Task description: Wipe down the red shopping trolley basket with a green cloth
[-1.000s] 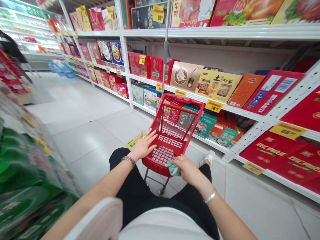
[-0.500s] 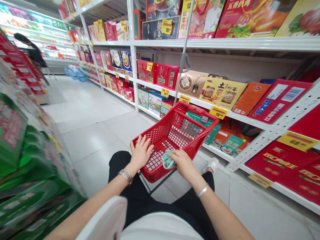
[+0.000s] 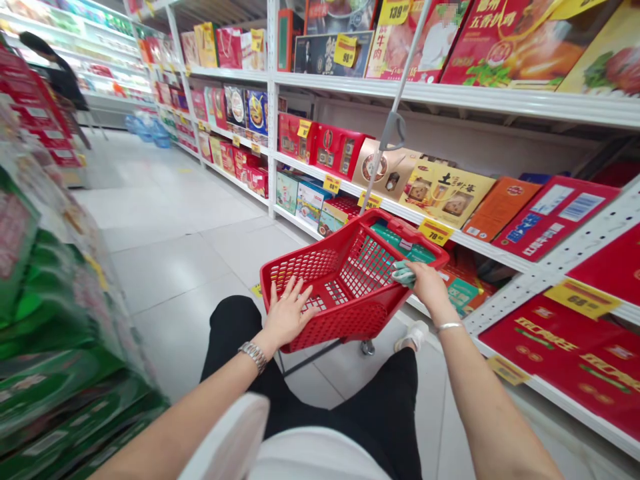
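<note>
The red plastic shopping basket [image 3: 320,243] sits at 12 o'clock from the chest, tilted on a wheeled stand, with its long axis running roughly from 8 o'clock to 2 o'clock. The left hand [image 3: 287,313] lies open against the mesh at the basket's nearer, lower end, fingers spread wide and holding nothing. The right hand [image 3: 430,283] is at the far end, around 1 o'clock, curled narrowly over the rim and holding a teal cloth [image 3: 404,273] against it (the cloth's folds are bunched, so its shape is hard to tell). So the left hand is nearer the body, and the two hands are well apart along the basket's length.

A metal bracelet [image 3: 253,355] circles the left wrist and a slim bangle [image 3: 449,327] the right. A thin pole [image 3: 395,120] rises from the basket toward 1 o'clock, past white shelving [image 3: 400,90] stacked with gift boxes. Yellow price tags read 78 [image 3: 435,231], 68 [image 3: 583,298], 98 [image 3: 345,50] and 139 [image 3: 395,10]. A yellow box [image 3: 445,193] carries Chinese lettering, and the one character I can read is 土. Another person [image 3: 53,70] stands far off at 11 o'clock.
</note>
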Demonstrator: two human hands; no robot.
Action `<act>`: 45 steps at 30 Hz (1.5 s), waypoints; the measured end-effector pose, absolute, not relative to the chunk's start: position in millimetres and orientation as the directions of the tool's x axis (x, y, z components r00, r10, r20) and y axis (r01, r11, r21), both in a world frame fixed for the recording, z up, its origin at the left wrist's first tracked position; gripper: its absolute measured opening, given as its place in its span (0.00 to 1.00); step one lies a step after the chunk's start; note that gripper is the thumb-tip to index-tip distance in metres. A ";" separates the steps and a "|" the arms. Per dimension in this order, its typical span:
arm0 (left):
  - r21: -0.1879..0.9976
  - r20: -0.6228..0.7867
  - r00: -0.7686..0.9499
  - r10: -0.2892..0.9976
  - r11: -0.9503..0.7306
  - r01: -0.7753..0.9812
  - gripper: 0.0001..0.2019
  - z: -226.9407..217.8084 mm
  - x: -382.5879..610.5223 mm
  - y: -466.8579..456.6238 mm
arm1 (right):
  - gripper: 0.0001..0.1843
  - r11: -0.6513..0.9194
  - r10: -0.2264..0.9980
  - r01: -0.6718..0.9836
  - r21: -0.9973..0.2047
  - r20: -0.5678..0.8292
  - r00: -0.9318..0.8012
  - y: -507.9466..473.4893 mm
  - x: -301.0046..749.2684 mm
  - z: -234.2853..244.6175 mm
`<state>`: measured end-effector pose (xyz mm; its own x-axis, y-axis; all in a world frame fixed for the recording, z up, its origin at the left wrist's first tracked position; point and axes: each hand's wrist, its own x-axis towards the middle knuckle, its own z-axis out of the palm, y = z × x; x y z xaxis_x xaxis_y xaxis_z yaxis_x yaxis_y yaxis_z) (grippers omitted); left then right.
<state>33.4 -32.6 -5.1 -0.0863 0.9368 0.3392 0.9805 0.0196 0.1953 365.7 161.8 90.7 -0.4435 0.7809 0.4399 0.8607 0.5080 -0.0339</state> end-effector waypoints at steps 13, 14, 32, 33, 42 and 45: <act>0.168 0.310 0.016 0.951 -0.072 0.983 0.30 -2.8 -5.9 -16.1 | 0.24 0.751 0.660 0.623 -0.216 0.270 -0.701 51.0 229.5 49.7; 0.163 0.318 0.034 0.948 -0.090 0.983 0.30 -4.0 -9.3 -16.8 | 0.25 0.778 0.629 0.593 -0.210 0.274 -0.728 40.0 216.1 46.1; 0.159 0.320 0.121 0.940 -0.179 0.971 0.33 -11.1 -40.4 -39.0 | 0.28 0.369 0.862 0.929 -0.009 0.378 -0.338 148.5 402.5 149.0; 0.160 0.321 0.124 0.939 -0.183 0.970 0.33 -11.0 -39.4 -38.8 | 0.29 0.362 0.872 0.932 -0.011 0.357 -0.335 153.2 405.2 152.7; 0.177 0.317 -0.051 0.947 -0.006 0.984 0.29 -4.1 -60.2 -19.0 | 0.26 0.354 0.903 0.935 0.000 0.260 -0.342 144.3 383.9 154.8; 0.206 0.339 -0.232 0.912 0.169 0.964 0.29 -2.9 -76.7 -7.1 | 0.26 0.430 0.862 0.902 -0.021 0.305 -0.404 125.2 379.7 149.0</act>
<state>-76.7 -7.1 -2.9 -0.2323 0.9116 0.3392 0.9638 0.1688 0.2062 379.7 125.2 149.0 -0.4040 0.8623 0.3054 0.9025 0.4303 -0.0209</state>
